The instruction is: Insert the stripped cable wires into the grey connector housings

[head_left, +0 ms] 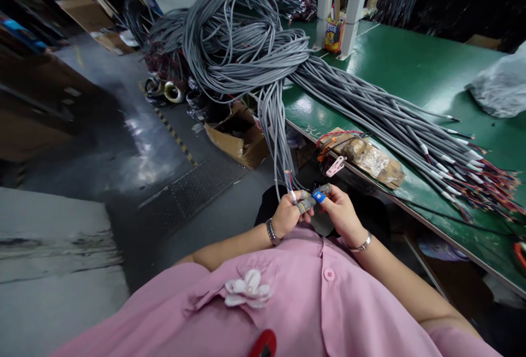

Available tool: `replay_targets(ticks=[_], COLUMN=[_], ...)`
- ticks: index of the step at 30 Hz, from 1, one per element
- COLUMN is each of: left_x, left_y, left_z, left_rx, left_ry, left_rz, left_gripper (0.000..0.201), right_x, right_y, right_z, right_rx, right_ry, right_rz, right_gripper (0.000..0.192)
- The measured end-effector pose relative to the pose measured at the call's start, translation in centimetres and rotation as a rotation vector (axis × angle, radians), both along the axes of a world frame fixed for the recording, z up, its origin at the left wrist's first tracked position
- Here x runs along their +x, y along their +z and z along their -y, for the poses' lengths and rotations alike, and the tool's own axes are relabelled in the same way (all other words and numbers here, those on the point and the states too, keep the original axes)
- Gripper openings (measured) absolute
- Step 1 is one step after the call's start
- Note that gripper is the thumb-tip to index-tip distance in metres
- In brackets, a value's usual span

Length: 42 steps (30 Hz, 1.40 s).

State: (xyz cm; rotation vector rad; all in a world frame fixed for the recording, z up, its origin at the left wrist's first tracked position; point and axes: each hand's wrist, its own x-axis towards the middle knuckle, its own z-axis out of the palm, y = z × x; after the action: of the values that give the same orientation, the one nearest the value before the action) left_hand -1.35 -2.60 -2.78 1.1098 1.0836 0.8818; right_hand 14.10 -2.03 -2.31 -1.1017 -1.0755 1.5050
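1. The cable end (289, 180) held between the two hands looks light and limp. Its grey jacket seems smooth and likely a little slippery, while the thin coloured wires fanning out of the tip look fine enough to kink or fray. The safest hold, in my judgement, is on the jacket just below the stripped part, not on the bare wires.
2. It is a grey round cable with short red, blue and pale wires showing at its tip. It hangs down off the table edge from the bundle above and ends just above the lap.
3. The left hand (286, 215) is closed around the cable end, with taped fingertips pinching it just under the wires.
4. The right hand (340, 213) is curled closed, touching the left; a blue-wrapped fingertip and a taped one press in at the same spot. Whether it grips the cable itself I cannot tell.
5. Just above hangs the drooping bunch of cables (274, 121), fed from the big grey cable heap (230, 39).
6. On the green table (394, 66), near the hands, lie a pink clip (335, 166) and a brown wrapped packet (372, 158); more cables (411, 126) stretch right, their stripped ends fanned out.
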Motion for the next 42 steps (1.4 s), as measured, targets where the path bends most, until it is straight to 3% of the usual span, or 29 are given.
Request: replay_targets(ticks=[6,13,20,26,34,42], left_x=[-0.3,-0.1,0.0,-0.2,-0.2,-0.2], left_y=[-0.9,-0.6,-0.4,-0.1,-0.1,-0.1], left_z=[0.0,0.0,-0.2,-0.2,0.1,-0.3], left_rx=[0.004,-0.006,-0.022,-0.03,-0.025,-0.068], left_ry=[0.081,0.15,0.183,0.161,0.083,0.135], left_rz=[0.028,0.052,0.136,0.065,0.041,0.07], left_gripper=[0.029,0.032,0.03,0.034,0.032,0.033], right_x=[0.4,0.4,0.2,0.9,0.4,0.6], right_y=[0.2,0.1,0.2,0.3,0.5,-0.4], right_z=[0.0,0.8,1.8,0.7,-0.2,0.0], right_rx=[-0.024,-0.025,0.026,0.005,-0.094,-0.119], right_ry=[0.025,0.007,0.128,-0.013,0.032,-0.101], right_rz=[0.019,0.027,0.036,0.035,-0.148,-0.135], right_gripper=[0.027,0.03,0.03,0.027,0.024,0.022])
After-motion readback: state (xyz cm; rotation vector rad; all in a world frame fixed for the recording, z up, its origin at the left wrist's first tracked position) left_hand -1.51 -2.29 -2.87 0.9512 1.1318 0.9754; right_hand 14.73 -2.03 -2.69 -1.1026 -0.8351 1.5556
